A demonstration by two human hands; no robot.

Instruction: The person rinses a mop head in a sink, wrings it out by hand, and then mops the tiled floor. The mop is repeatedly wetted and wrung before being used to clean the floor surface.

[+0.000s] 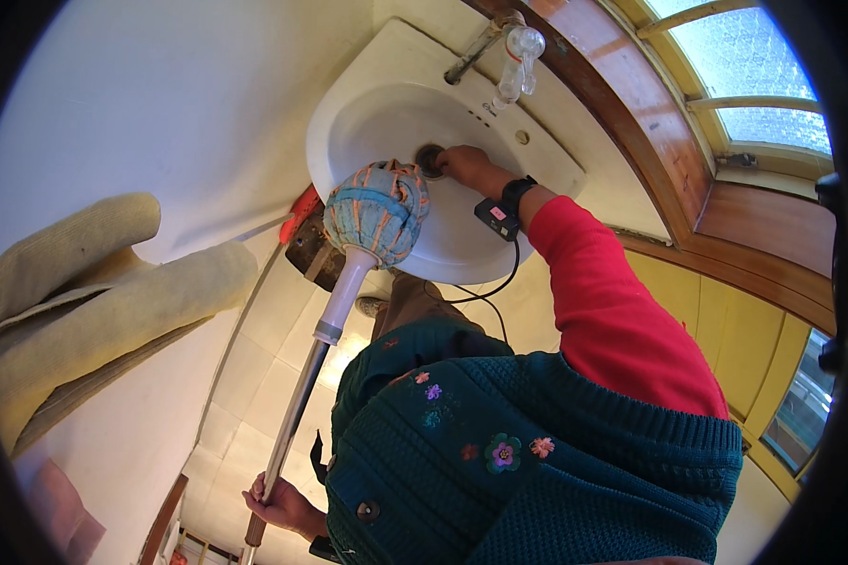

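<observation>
My left hand [283, 503] grips the metal pole of a mop [296, 409], low in the picture. The pole slants up to a pale plastic sleeve and a bundled blue-grey mop head [377, 212] with orange strands, which hangs over the near left rim of a white washbasin [459, 247]. Inside the basin, my right hand [468, 169] has its fingertips at the round, dark drain [430, 161]. Those fingertips are partly hidden, so whether they hold anything is unclear. On the right wrist is a black band with a small black box [497, 217] and a cable.
A clear-handled tap [519, 60] stands behind the basin. Rolled beige material [127, 289] juts out at left. Beneath the mop head are a dark container [316, 251] and a red object [299, 214]. A wood-framed window [742, 78] is at upper right; the floor [268, 374] is tiled.
</observation>
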